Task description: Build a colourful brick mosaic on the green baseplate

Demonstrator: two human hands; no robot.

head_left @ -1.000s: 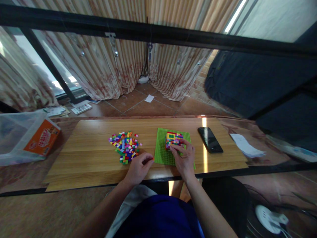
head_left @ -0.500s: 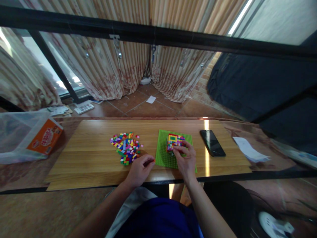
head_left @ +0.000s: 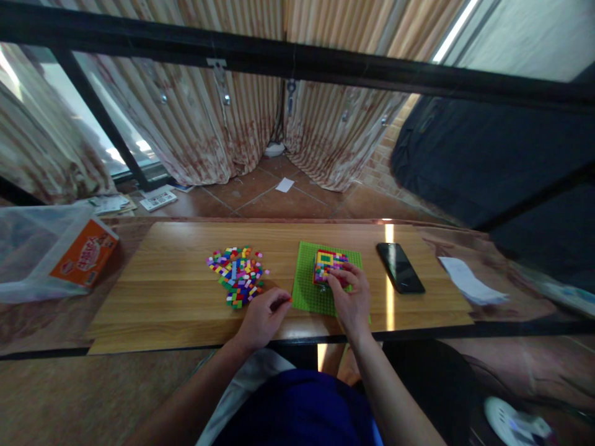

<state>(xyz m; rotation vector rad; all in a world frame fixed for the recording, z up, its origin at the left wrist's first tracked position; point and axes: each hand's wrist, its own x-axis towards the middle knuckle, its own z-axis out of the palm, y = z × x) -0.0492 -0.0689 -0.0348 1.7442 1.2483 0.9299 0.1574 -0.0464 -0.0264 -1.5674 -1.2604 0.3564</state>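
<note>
On the green studded baseplate stands a small block built of many-coloured toy bricks, with a yellow square outline on top. My right hand is over its near right side, thumb and fingers closed against it and hiding that corner. Whether a loose brick is between those fingertips cannot be seen. At the baseplate's left edge my left hand is closed in a pinch, with a tiny orange-red brick showing at its fingertips. Left of that hand lies a loose pile of small coloured bricks.
A black phone lies on the wooden tabletop, right of the baseplate. White paper is farther right. At the far left sits a clear plastic bag with an orange box panel. A dark bar crosses above.
My right hand's fingers have shifted slightly on the brick block. My left hand keeps its pinch in nearly the same place, and the view has tilted a little.
</note>
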